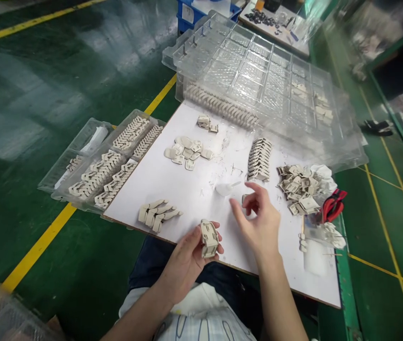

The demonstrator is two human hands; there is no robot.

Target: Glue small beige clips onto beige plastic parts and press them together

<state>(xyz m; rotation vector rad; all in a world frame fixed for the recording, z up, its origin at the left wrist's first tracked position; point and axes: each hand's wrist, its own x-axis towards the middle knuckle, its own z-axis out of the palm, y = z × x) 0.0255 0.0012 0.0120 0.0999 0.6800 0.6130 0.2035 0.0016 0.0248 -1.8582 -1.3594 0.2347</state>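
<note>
My left hand (190, 248) holds a beige plastic housing (209, 238) upright at the front edge of the white board, its slotted inner side facing up. To its right, my right hand (258, 215) hovers over the board with thumb and forefinger apart. A small beige piece (244, 199) shows by its curled fingers; whether they touch it I cannot tell. Just beyond lies a small translucent dish (224, 189) with a thin handle. Several joined beige parts (159, 214) rest left of my left hand. Farther back sits a loose group of flat beige pieces (188, 150).
A stacked row of beige parts (259, 159) stands right of centre, beside a heap of pieces (298, 185). Red-handled pliers (333, 206) lie at the right edge. Large clear trays (258, 66) cover the back; filled trays (96, 182) stand left of the board (223, 161).
</note>
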